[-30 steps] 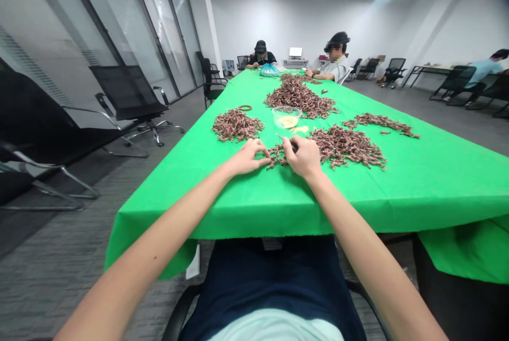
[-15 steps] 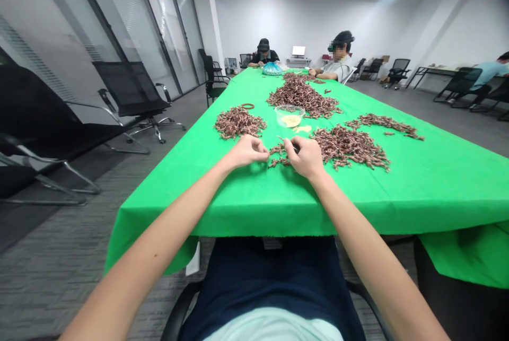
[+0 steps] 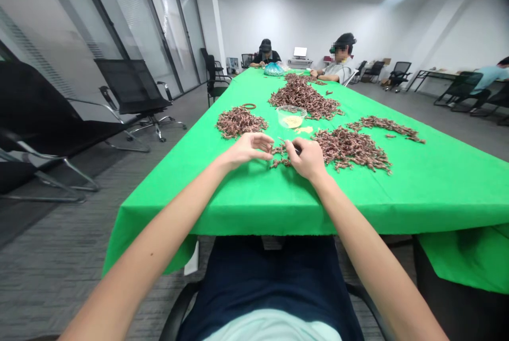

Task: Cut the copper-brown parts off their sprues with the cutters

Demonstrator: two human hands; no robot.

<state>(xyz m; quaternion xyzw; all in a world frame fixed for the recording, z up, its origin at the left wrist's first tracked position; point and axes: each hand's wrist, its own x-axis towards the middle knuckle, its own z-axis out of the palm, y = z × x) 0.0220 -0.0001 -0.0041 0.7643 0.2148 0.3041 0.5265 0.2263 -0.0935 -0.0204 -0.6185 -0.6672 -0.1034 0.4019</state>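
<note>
My left hand [image 3: 250, 149] hovers just left of a few brown, knobbly dried pieces [image 3: 280, 162], its thumb and fingers parted and nothing visible between them. Closed around a slim tool with a thin metal tip [image 3: 281, 140], my right hand [image 3: 306, 158] is on the other side of those pieces; most of the tool is hidden, so its exact kind cannot be made out. Beyond my hands stands a clear round plastic tub [image 3: 291, 116] with pale yellow bits in it. More pale bits [image 3: 305, 130] lie on the cloth beside it.
Brown dried pieces form a left heap [image 3: 240, 122], a right heap [image 3: 352, 149], a strip [image 3: 392, 126] and a large far heap [image 3: 304, 98]. A brown ring [image 3: 249, 106] touches the left heap. Two people sit farther along the green tablecloth [image 3: 254, 213], near a blue bag [image 3: 273, 69].
The thumb and fingers of my left hand, pinched together before, have spread apart. My right hand keeps its grip on the tool and has hardly moved. The view has shifted slightly.
</note>
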